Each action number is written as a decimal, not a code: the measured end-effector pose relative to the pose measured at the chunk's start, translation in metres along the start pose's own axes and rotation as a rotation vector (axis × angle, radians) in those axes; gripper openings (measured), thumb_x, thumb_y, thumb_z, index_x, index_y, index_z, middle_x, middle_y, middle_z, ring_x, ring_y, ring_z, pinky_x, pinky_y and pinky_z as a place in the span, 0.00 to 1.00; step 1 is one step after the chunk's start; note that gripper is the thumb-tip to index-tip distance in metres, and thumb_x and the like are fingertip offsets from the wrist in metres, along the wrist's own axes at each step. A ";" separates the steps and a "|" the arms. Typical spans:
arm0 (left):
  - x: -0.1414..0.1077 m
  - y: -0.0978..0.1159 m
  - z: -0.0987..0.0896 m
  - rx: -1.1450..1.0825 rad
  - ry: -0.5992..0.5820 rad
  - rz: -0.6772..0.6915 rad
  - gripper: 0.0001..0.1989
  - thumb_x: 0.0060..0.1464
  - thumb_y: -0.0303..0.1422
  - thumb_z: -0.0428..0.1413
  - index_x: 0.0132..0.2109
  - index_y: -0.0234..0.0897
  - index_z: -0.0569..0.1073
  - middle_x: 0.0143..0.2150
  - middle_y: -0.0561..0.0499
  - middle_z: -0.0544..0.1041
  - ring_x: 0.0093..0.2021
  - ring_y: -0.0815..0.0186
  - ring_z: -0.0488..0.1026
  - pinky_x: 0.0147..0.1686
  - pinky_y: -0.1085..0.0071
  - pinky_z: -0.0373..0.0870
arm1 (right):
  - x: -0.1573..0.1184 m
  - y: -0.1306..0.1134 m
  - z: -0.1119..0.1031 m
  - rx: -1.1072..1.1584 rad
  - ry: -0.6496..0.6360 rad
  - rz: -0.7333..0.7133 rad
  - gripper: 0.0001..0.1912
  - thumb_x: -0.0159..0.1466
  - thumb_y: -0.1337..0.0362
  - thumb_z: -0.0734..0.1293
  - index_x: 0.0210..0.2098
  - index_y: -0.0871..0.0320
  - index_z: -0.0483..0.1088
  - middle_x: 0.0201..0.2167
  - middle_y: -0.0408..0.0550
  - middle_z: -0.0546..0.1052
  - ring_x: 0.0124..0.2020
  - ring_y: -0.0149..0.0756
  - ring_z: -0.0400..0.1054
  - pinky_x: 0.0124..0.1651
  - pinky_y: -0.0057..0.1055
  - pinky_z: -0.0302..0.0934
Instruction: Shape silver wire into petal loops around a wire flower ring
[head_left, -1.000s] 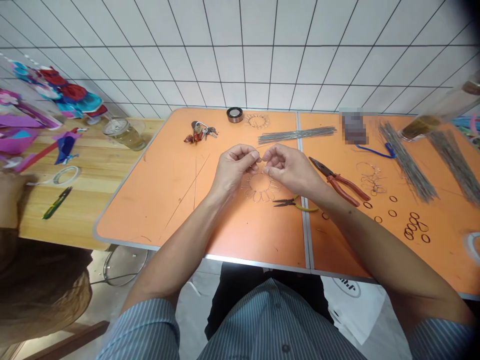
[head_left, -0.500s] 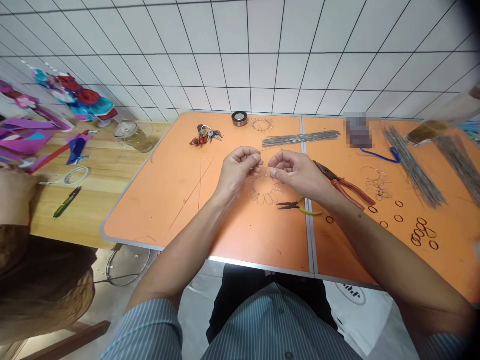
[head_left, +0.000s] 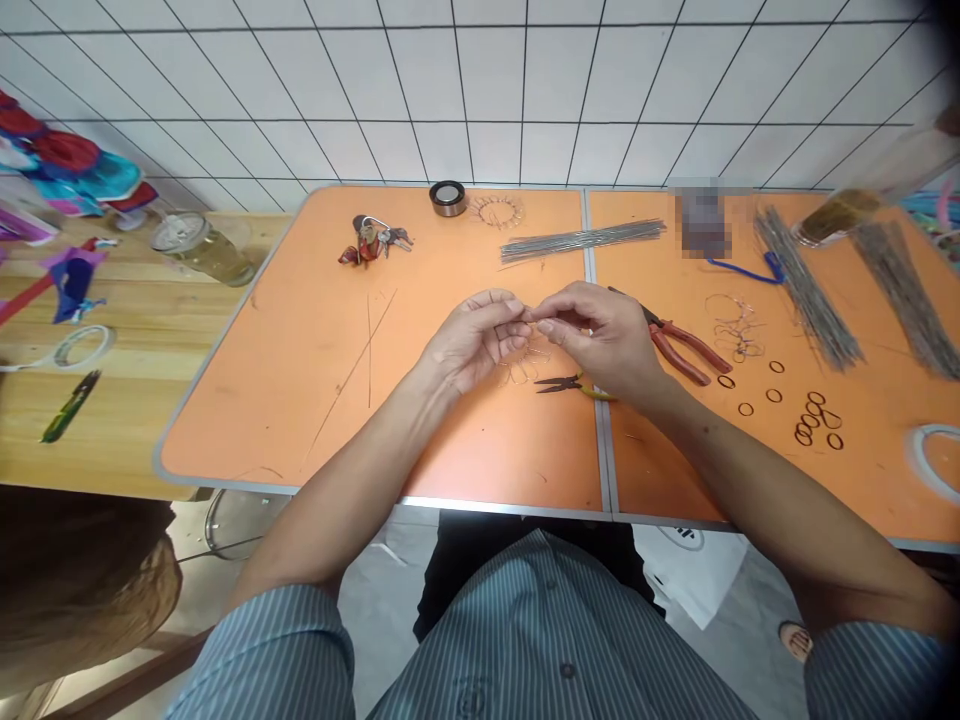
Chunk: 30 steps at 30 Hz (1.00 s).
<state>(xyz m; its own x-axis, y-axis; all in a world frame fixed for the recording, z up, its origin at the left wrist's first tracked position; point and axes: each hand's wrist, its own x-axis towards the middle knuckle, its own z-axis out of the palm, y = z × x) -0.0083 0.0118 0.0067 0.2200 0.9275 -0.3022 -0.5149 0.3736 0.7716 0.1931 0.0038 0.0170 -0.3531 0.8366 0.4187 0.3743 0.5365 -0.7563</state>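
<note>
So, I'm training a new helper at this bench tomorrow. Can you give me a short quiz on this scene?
1. True or false: the red-handled pliers lie on the orange table.
2. What lies just under the left hand and right hand? A) a wire flower frame B) keys C) a tape roll
3. Which hand is nearer the yellow-handled pliers?

Key: 1 true; 2 A; 3 the right hand.
</note>
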 end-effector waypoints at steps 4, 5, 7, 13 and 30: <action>0.000 -0.006 0.000 -0.050 -0.034 -0.019 0.09 0.61 0.22 0.67 0.34 0.34 0.77 0.33 0.48 0.85 0.28 0.72 0.82 0.28 0.81 0.78 | -0.004 0.003 0.002 -0.093 -0.009 -0.155 0.09 0.74 0.64 0.69 0.42 0.53 0.83 0.39 0.48 0.85 0.39 0.39 0.76 0.44 0.36 0.69; 0.000 -0.004 0.000 -0.047 -0.026 -0.004 0.08 0.61 0.23 0.68 0.34 0.34 0.77 0.34 0.48 0.86 0.28 0.72 0.82 0.28 0.80 0.78 | -0.006 0.004 0.000 -0.121 -0.028 -0.202 0.09 0.75 0.65 0.68 0.44 0.53 0.83 0.40 0.49 0.85 0.39 0.39 0.77 0.45 0.37 0.69; -0.002 0.005 -0.003 -0.026 0.022 0.070 0.09 0.60 0.25 0.70 0.36 0.35 0.76 0.35 0.50 0.86 0.29 0.71 0.82 0.29 0.79 0.79 | -0.012 0.007 -0.008 -0.202 -0.090 -0.228 0.13 0.74 0.68 0.66 0.53 0.54 0.81 0.44 0.49 0.86 0.40 0.39 0.78 0.46 0.37 0.70; 0.001 0.042 -0.023 0.037 0.291 0.352 0.12 0.59 0.31 0.73 0.37 0.41 0.76 0.30 0.56 0.81 0.26 0.74 0.76 0.26 0.81 0.74 | -0.033 0.024 -0.051 -0.654 -0.401 -0.071 0.15 0.72 0.63 0.69 0.56 0.56 0.81 0.52 0.53 0.85 0.53 0.50 0.79 0.42 0.41 0.67; 0.005 0.031 -0.018 0.163 0.281 0.282 0.02 0.60 0.27 0.64 0.39 0.38 0.79 0.24 0.58 0.72 0.18 0.76 0.59 0.17 0.79 0.52 | -0.038 0.022 -0.052 -0.542 -0.699 0.197 0.03 0.65 0.65 0.69 0.34 0.53 0.75 0.36 0.46 0.80 0.37 0.40 0.72 0.34 0.36 0.52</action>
<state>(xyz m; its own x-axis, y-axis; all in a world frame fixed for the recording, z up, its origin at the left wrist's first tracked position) -0.0379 0.0278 0.0190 -0.1564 0.9691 -0.1905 -0.3800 0.1190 0.9173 0.2590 -0.0105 0.0102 -0.6140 0.7557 -0.2276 0.7728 0.5171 -0.3678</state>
